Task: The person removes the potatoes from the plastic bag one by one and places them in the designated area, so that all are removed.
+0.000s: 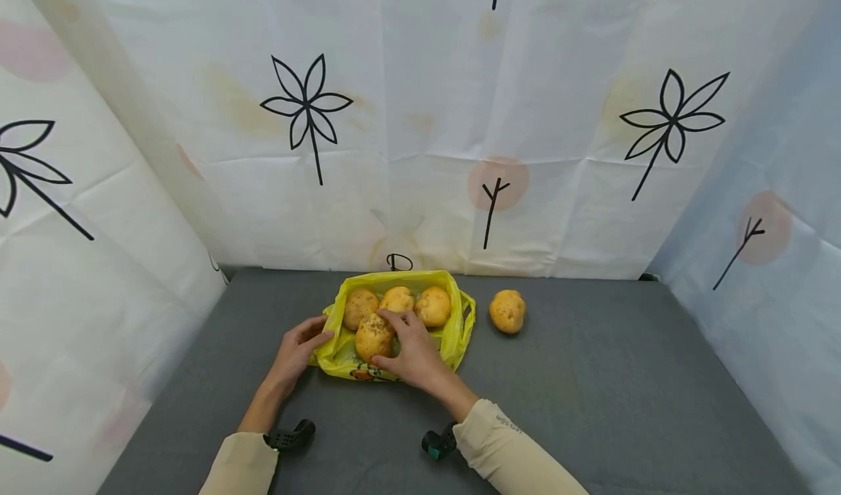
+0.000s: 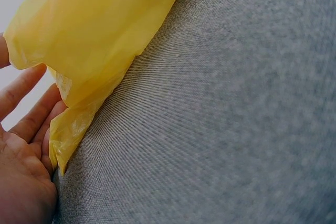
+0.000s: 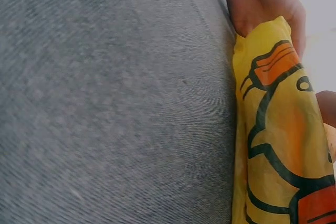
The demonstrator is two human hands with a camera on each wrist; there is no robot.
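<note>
A yellow plastic bag lies with its wide mouth facing up. Inside it, several potatoes sit towards the back. My right hand reaches over the front rim and grips a speckled potato between thumb and fingers, in front of the others. At the bag's left side, my left hand rests its fingertips against the plastic. The left wrist view shows the fingers fairly straight beside the bag's crumpled corner. In the right wrist view, the bag's printed front covers most of the right hand's work.
One more potato lies outside the bag, to its right. Grey cloth covers the table. White patterned fabric hangs behind and along both sides. Dark bands with devices are on both wrists.
</note>
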